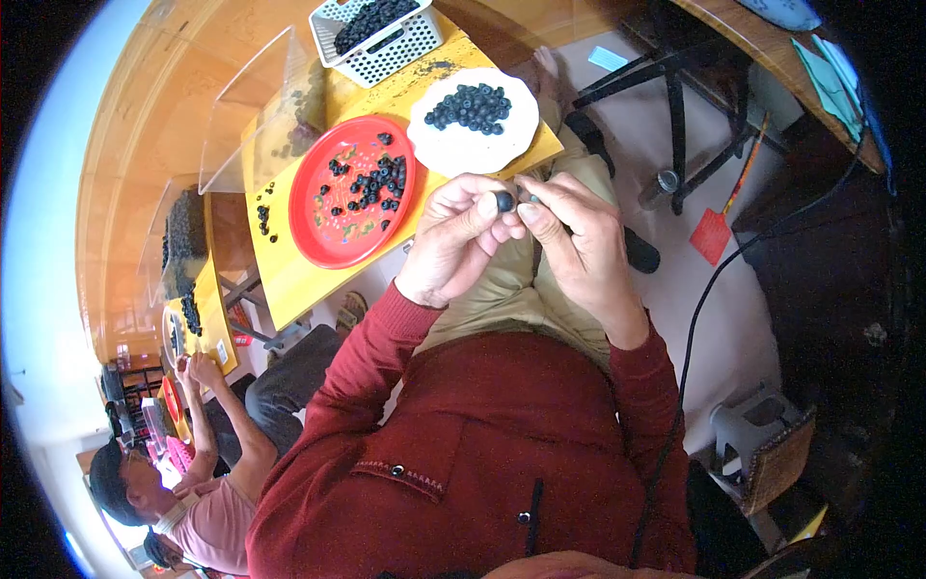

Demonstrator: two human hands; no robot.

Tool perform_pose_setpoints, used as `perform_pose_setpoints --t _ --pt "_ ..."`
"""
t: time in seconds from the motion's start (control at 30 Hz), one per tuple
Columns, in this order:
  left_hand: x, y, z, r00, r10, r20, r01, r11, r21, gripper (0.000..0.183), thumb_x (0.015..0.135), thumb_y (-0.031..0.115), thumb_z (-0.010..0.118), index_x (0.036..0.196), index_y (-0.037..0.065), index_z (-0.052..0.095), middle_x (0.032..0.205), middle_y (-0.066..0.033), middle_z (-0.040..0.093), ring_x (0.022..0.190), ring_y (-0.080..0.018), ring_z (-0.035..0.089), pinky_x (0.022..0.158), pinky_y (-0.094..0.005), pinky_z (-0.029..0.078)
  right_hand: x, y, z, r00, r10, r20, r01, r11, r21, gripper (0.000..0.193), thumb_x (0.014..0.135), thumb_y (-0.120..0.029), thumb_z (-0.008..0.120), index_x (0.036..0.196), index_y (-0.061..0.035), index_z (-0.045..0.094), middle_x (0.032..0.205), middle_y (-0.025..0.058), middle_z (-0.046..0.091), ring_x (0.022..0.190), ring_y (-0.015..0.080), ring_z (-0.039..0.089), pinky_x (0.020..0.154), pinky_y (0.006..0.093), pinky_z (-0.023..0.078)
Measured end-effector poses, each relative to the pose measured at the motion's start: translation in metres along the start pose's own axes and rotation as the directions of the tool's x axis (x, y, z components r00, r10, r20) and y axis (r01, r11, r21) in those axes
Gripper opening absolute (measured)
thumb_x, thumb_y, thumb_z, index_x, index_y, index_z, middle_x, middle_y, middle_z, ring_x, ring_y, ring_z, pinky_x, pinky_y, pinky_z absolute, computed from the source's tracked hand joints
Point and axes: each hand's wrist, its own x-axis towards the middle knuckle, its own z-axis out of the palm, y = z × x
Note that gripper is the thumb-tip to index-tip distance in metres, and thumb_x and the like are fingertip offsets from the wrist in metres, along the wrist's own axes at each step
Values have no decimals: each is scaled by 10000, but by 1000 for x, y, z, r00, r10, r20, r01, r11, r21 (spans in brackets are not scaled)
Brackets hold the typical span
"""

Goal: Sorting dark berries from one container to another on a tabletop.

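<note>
Between the thumb and fingers of my left hand [455, 236] is a dark round bead [503, 201]. My right hand [584, 241] is close beside it, thumb and fingertips pinched together; a small dark bit shows there, too small to name. Both hands are over my lap, just off the near edge of the yellow table [280, 285]. A white scalloped plate [434, 150] ahead of them bears a cluster of dark beads [471, 108]. To its left, a red oval tray [311, 241] with a patterned bottom has more dark beads [378, 183] scattered in it.
A white perforated basket [386, 66] of dark beads stands at the table's far end. Clear upright panels [253, 111] rise along the left. Another person [207, 521] works at a table on the left. On the right are a grey stool [757, 429], a red swatter [712, 234] and a black cable [696, 333].
</note>
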Motion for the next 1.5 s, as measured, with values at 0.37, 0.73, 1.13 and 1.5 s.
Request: perform_pose_setpoints --t 0.37,0.73,1.13,1.5 --pt "0 -7 -1 995 -19 -98 14 998 -58 168 941 112 591 1082 23 612 986 -90 663 882 -162 644 808 -318 552 -5 -3 4 996 -85 -36 83 995 -54 287 898 -153 645 1093 56 622 878 166 634 767 276 649 670 342 505" --pt "-11 -6 -8 995 -67 -79 67 998 0 152 929 103 606 1052 16 617 968 -105 664 856 -179 650 783 -329 557 -6 3 12 989 149 10 -145 939 313 178 899 -139 664 937 35 664 746 52 624 671 91 573 581 248 440" --pt "-28 58 -52 921 319 -225 44 489 871 105 857 18 686 960 2 672 882 -46 691 738 -92 630 700 -244 517 -17 24 14 919 388 73 -383 831 403 204 934 -172 634 862 16 669 638 -79 491 592 5 393 500 201 304" --pt "17 74 -66 944 319 78 23 -300 954 151 788 58 690 933 15 697 855 -139 672 767 -270 673 688 -343 531 -36 48 18 883 458 106 -464 811 357 188 931 -144 627 901 36 670 653 -77 500 597 7 398 514 199 317"
